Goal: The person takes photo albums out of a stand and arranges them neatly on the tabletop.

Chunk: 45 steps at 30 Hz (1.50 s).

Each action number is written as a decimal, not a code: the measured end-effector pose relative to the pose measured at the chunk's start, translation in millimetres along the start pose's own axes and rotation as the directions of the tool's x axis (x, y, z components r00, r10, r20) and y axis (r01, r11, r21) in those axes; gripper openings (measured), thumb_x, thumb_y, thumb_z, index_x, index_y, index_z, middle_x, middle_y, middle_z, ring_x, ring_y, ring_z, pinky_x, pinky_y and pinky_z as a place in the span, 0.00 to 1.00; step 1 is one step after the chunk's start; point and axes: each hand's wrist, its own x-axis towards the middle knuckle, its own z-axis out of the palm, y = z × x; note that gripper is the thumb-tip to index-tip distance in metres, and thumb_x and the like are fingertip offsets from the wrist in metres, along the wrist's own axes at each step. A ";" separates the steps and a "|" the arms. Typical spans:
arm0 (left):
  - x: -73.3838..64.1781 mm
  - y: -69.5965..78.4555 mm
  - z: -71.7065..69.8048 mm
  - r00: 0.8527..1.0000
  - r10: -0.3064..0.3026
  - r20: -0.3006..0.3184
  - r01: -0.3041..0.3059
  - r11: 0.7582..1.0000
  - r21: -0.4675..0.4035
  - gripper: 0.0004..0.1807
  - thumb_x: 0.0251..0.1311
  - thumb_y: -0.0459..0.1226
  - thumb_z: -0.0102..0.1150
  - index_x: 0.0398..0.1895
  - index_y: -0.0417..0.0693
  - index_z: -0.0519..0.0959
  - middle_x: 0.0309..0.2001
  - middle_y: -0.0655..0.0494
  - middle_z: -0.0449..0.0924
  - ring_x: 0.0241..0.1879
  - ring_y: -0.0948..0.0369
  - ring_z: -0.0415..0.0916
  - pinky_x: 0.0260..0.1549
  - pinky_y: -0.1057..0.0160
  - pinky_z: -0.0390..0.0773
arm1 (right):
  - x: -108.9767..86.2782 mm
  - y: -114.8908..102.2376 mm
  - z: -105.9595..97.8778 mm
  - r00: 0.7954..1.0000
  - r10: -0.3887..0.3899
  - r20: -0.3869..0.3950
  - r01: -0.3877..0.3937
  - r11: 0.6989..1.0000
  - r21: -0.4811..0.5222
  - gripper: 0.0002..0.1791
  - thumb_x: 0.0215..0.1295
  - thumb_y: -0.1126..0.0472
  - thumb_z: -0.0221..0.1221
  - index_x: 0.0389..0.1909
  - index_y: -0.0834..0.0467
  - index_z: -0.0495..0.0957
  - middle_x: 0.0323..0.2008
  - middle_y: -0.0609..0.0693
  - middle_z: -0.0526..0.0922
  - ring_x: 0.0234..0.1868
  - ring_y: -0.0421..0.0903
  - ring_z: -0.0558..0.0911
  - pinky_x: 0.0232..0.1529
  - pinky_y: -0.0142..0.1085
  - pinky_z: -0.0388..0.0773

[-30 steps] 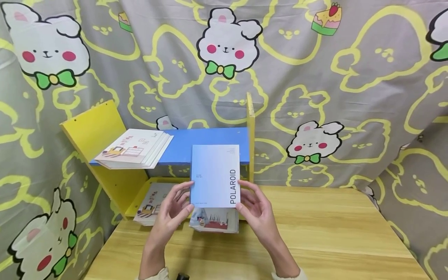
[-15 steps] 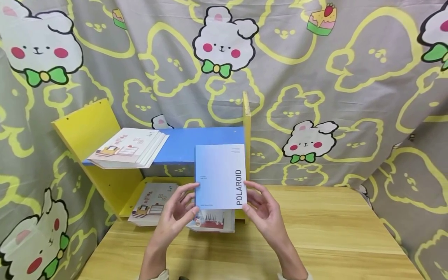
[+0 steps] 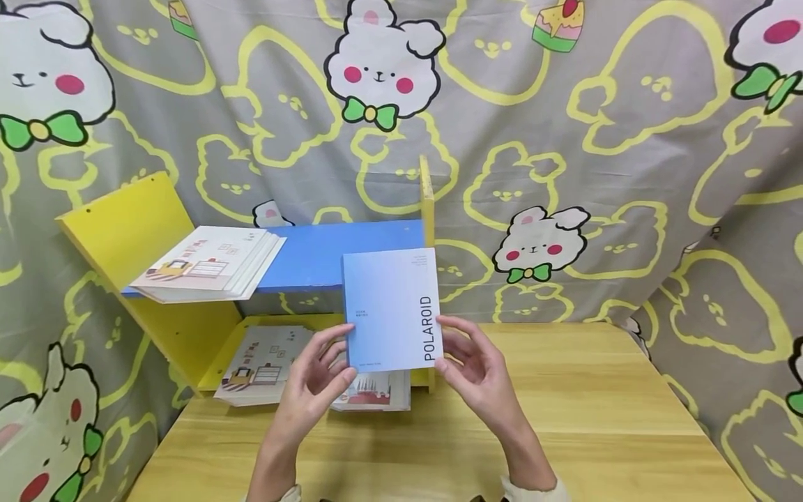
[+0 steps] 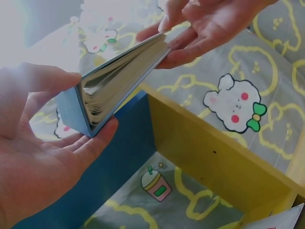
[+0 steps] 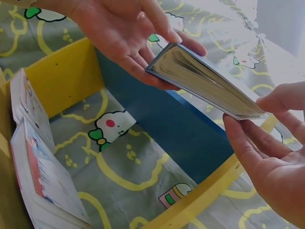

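The book point(image 3: 392, 310) has a cover fading from blue to white, with POLAROID in dark capitals up its right side. It is closed, gaps showing between the pages. Held up in front of the blue shelf point(image 3: 326, 254), cover facing the person, it sits between 2 hands: the left hand point(image 3: 318, 380) pinches the spine side, the right hand point(image 3: 475, 366) the opposite edge.

A wooden table point(image 3: 596, 404) holds a small yellow and blue shelf point(image 3: 326, 254) on its far left part. White picture books point(image 3: 194, 258) sit on the left end of the blue board. On the yellow board below are a left book point(image 3: 266, 362) and a partly hidden right book point(image 3: 385, 392).
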 end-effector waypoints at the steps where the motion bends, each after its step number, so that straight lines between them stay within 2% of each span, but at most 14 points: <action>1: -0.9 0.6 0.0 1.000 0.000 -0.002 0.000 1.000 -0.003 0.32 0.67 0.17 0.52 0.73 0.32 0.61 0.69 0.39 0.65 0.63 0.54 0.73 0.61 0.57 0.78 | 0.3 -0.6 0.1 1.000 0.003 0.005 -0.003 1.000 0.000 0.29 0.68 0.79 0.56 0.70 0.67 0.66 0.62 0.69 0.76 0.59 0.56 0.81 0.58 0.46 0.81; 11: 0.2 0.4 9.9 1.000 0.023 -0.013 -0.023 1.000 -0.018 0.31 0.66 0.16 0.51 0.73 0.31 0.62 0.72 0.41 0.61 0.64 0.54 0.72 0.62 0.59 0.77 | -0.6 -8.9 -8.2 1.000 0.010 0.018 -0.009 0.999 -0.052 0.29 0.68 0.80 0.56 0.70 0.67 0.66 0.63 0.68 0.77 0.59 0.56 0.81 0.57 0.44 0.82; 26: 5.0 -6.2 27.3 0.998 0.052 -0.023 -0.053 0.997 -0.053 0.30 0.66 0.17 0.52 0.72 0.31 0.63 0.71 0.38 0.60 0.64 0.52 0.73 0.63 0.54 0.76 | -5.8 -18.7 -23.5 0.999 0.041 0.004 -0.040 0.994 -0.099 0.30 0.67 0.81 0.56 0.69 0.67 0.66 0.62 0.64 0.79 0.59 0.54 0.82 0.57 0.43 0.83; 37: 10.1 -10.6 42.9 1.000 0.013 -0.011 -0.014 0.998 -0.064 0.30 0.67 0.19 0.55 0.72 0.36 0.66 0.71 0.39 0.60 0.63 0.51 0.72 0.62 0.56 0.78 | -14.2 -23.6 -39.6 0.999 0.052 -0.004 -0.052 0.990 -0.133 0.30 0.67 0.82 0.56 0.70 0.68 0.65 0.62 0.63 0.78 0.60 0.54 0.81 0.59 0.43 0.81; 43: 13.7 -16.1 50.7 0.998 0.059 0.007 -0.059 0.997 -0.051 0.29 0.67 0.19 0.54 0.72 0.34 0.66 0.70 0.38 0.61 0.60 0.48 0.74 0.59 0.57 0.79 | -18.1 -25.9 -49.0 1.000 0.030 0.000 -0.030 0.991 -0.132 0.30 0.66 0.83 0.55 0.69 0.70 0.64 0.62 0.63 0.79 0.60 0.54 0.81 0.59 0.43 0.81; 45: 13.3 -16.5 52.6 0.999 0.053 0.006 -0.053 0.998 -0.047 0.29 0.67 0.19 0.54 0.72 0.35 0.66 0.70 0.39 0.61 0.60 0.46 0.73 0.59 0.57 0.79 | -18.2 -26.8 -51.2 1.000 0.028 0.007 -0.027 0.992 -0.125 0.30 0.66 0.84 0.55 0.69 0.70 0.64 0.62 0.62 0.79 0.60 0.54 0.81 0.59 0.43 0.81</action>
